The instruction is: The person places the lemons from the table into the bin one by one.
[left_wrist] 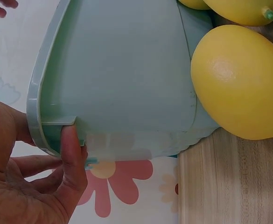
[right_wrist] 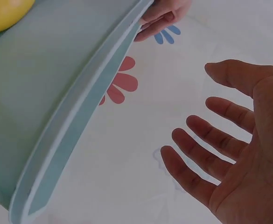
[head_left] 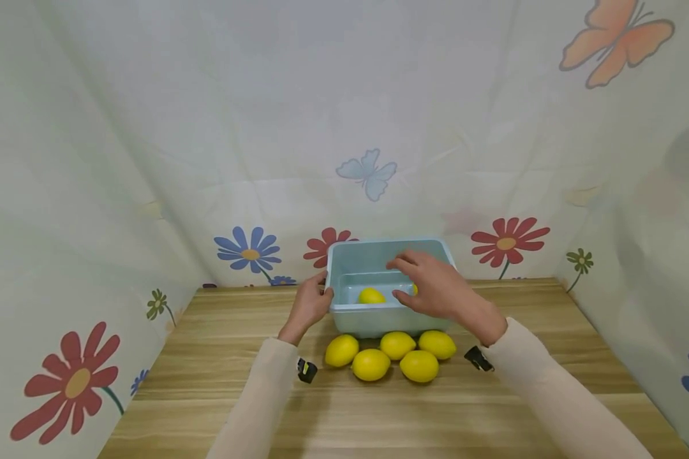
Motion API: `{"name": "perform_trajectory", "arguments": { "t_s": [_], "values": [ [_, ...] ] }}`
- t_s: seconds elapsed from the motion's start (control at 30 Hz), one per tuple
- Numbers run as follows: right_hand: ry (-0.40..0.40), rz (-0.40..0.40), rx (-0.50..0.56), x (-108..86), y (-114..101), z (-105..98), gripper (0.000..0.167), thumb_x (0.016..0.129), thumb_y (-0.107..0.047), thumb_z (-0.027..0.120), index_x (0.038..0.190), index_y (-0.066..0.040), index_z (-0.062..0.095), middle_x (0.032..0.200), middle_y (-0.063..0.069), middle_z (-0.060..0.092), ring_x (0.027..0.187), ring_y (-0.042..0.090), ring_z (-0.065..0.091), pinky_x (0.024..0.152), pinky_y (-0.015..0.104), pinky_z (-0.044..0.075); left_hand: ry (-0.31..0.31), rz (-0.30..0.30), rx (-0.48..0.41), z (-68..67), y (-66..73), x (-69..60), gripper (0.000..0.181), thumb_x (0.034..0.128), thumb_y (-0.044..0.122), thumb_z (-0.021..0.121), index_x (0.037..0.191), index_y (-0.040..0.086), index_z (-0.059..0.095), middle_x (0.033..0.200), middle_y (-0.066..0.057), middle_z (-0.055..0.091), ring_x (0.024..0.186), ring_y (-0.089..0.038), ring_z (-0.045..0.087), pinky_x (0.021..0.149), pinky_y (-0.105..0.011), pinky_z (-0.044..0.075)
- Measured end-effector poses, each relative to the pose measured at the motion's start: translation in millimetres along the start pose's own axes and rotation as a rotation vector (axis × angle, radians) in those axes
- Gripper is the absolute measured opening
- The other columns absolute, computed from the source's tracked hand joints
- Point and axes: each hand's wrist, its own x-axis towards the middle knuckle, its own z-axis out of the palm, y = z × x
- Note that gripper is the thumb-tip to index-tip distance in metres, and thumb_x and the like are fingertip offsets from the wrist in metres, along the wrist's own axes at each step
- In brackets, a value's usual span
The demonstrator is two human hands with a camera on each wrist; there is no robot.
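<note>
Light-blue plastic bin (head_left: 390,320) at centre of the head view, on a wood-grain tabletop (head_left: 436,424). Left hand (head_left: 310,303) at the bin's left end, fingers clamped on the rim; the left wrist view, lower left, shows the thumb against the wall just under the lip, other fingers round the far side. Right hand (head_left: 436,287) above the bin's right half, holding nothing; fingers slightly bent and spread, thumb well apart from them. Right wrist view: these fingers clear of the rim, which slants across the left half of the frame. One lemon (head_left: 372,296) inside the bin, left of the right thumb's tip and apart from it. Sliver of a second lemon (head_left: 415,289) shows between that thumb and the fingers, lower down in the bin; rest hidden by the hand. Five more lemons (head_left: 398,346) along the bin's near side, lower centre, three behind two. Cloth backdrop (head_left: 264,127) printed with flowers and butterflies, upper frame. Pale sleeves on both forearms.
</note>
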Motion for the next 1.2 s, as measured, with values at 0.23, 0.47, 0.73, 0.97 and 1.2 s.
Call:
{"name": "perform_trajectory", "arguments": {
  "t_s": [0.23, 0.47, 0.73, 0.97, 1.2],
  "values": [
    [0.017, -0.059, -0.034, -14.1, -6, 12, 0.045, 0.083, -0.030, 0.077, 0.124, -0.016, 0.063, 0.122, 0.004, 0.062, 0.105, 0.024, 0.062, 0.082, 0.038, 0.057, -0.004, -0.007, 0.008, -0.2, 0.0, -0.2, 0.046, 0.0949, 0.012, 0.054, 0.140, 0.002, 0.052, 0.121, -0.022, 0.065, 0.101, -0.031, 0.066, 0.079, -0.039, 0.059],
    [-0.013, -0.062, -0.039, -28.4, -11, 24, 0.044, 0.083, -0.031, 0.076, 0.124, -0.019, 0.063, 0.123, 0.002, 0.062, 0.103, 0.021, 0.064, 0.072, 0.034, 0.058, -0.007, -0.011, 0.005, -1.4, 0.1, 0.2, 0.045, 0.0950, 0.012, 0.054, 0.139, 0.003, 0.053, 0.120, -0.019, 0.066, 0.101, -0.031, 0.066, 0.080, -0.039, 0.059],
    [-0.061, -0.072, -0.032, -42.7, -15, 40, 0.045, 0.086, -0.036, 0.072, 0.127, -0.021, 0.061, 0.124, 0.000, 0.061, 0.105, 0.018, 0.062, 0.077, 0.034, 0.058, -0.011, -0.007, 0.007, -0.3, -0.9, 0.6, 0.046, 0.0951, 0.013, 0.054, 0.140, 0.003, 0.052, 0.120, -0.019, 0.066, 0.100, -0.030, 0.066, 0.077, -0.036, 0.059],
    [-0.089, -0.097, -0.035, -52.6, -17, 50, 0.045, 0.086, -0.036, 0.072, 0.127, -0.020, 0.061, 0.124, 0.001, 0.062, 0.106, 0.019, 0.062, 0.084, 0.036, 0.057, -0.021, 0.001, 0.013, -0.2, -1.9, 1.6, 0.047, 0.0953, 0.013, 0.053, 0.141, 0.001, 0.050, 0.122, -0.021, 0.065, 0.099, -0.030, 0.066, 0.077, -0.036, 0.059],
    [-0.147, -0.083, -0.022, -65.2, -15, 64, 0.046, 0.085, -0.036, 0.073, 0.126, -0.018, 0.062, 0.122, 0.002, 0.062, 0.104, 0.020, 0.062, 0.086, 0.039, 0.056, -0.028, -0.010, 0.010, 0.3, -2.5, 2.1, 0.049, 0.0956, 0.013, 0.053, 0.142, 0.000, 0.049, 0.125, -0.024, 0.064, 0.101, -0.032, 0.066, 0.077, -0.036, 0.059]
  ]
}}
